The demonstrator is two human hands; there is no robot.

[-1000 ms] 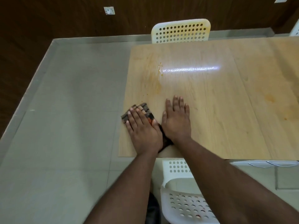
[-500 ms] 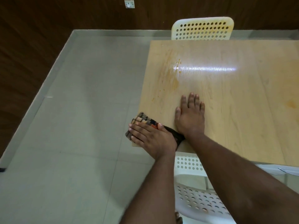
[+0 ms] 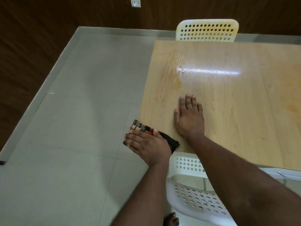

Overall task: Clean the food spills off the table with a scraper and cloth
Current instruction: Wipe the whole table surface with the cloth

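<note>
- Two hands were on the job: the left hand (image 3: 146, 142) lay flat, fingers straight and close together, pressing the cloth (image 3: 140, 128) at the near-left corner of the table (image 3: 244, 103); the right hand (image 3: 189, 118) rested palm down on bare wood just to the right, fingers straight and slightly spread, holding nothing.
- Cloth was folded, patterned in small blocks, its left end hanging past the table edge, its dark right end poking out beside the left wrist.
- Judged soft, light and limp: it would bunch or slide under a flat palm, and the overhanging part could drop off the edge. Best held by pinching the folded stack near its middle, or kept under firm downward pressure while wiping.
- Orange smears (image 3: 176, 79) lay farther up the left part of the table, well apart from the cloth; a fainter stain (image 3: 293, 108) showed at the right edge.
- No scraper visible.
- Dried smears looked likely to need more than a soft wipe.
- White perforated chairs stood at the near side (image 3: 195, 198) and the far side (image 3: 206, 30).
</note>
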